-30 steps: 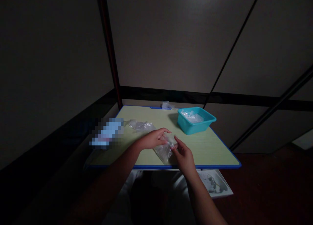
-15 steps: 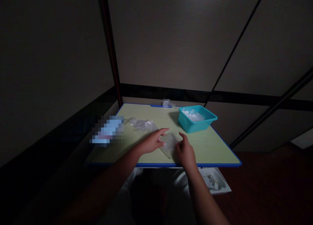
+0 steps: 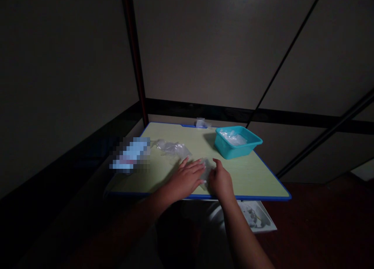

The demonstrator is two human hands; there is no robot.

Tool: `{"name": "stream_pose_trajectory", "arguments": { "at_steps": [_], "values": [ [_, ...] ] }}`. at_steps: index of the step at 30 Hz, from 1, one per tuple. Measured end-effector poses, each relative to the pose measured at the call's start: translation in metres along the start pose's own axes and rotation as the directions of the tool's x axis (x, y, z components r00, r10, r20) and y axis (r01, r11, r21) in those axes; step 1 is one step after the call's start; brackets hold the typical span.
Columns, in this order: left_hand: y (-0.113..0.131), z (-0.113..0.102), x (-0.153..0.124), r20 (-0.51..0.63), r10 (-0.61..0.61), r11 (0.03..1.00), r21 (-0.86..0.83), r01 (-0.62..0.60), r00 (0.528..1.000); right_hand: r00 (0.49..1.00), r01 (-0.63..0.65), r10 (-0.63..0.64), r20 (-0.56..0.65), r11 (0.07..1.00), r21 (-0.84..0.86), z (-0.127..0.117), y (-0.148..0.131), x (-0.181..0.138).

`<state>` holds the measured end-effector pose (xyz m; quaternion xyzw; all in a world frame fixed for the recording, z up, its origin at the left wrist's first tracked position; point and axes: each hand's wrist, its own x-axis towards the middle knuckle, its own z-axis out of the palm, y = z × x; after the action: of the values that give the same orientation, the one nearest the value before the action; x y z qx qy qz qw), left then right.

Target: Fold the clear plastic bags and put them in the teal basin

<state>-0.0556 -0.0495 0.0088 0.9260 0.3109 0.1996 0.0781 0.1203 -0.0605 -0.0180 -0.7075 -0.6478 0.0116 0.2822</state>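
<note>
A small clear plastic bag (image 3: 207, 168) lies flat on the pale green table (image 3: 254, 175) near its front edge. My left hand (image 3: 187, 178) rests flat on the bag's left part, fingers stretched out. My right hand (image 3: 221, 180) sits at the bag's right edge with fingers curled and the thumb up, touching the plastic. Most of the bag is hidden under both hands.
A teal tub (image 3: 237, 142) holding clear bags stands at the back right. A heap of clear plastic bags (image 3: 172, 147) lies at the left middle, a blurred-out object (image 3: 130, 155) beside it. A small clear item (image 3: 201, 123) sits at the far edge. A white tray (image 3: 257, 216) lies below the table.
The bag was held up slightly between both hands; it now lies flat on the table. My left hand has flattened onto it and both hands moved nearer the front edge.
</note>
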Motion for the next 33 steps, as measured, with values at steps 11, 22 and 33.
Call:
{"name": "stream_pose_trajectory", "arguments": {
  "at_steps": [11,22,33],
  "values": [
    [-0.011,0.008,-0.011,0.241,0.126,0.992,-0.011,-0.127,0.962,0.966,0.189,-0.213,-0.146,0.968,-0.166,-0.024,-0.018,-0.014],
    [-0.011,-0.001,-0.010,0.293,0.152,0.988,-0.070,-0.138,0.944,0.765,0.501,-0.483,0.426,0.862,0.077,-0.021,0.010,0.010],
    [-0.008,-0.007,-0.036,0.254,0.153,0.988,-0.061,-0.142,0.955,0.839,0.434,-0.361,0.406,0.896,-0.100,-0.012,0.021,0.017]
  ]
}}
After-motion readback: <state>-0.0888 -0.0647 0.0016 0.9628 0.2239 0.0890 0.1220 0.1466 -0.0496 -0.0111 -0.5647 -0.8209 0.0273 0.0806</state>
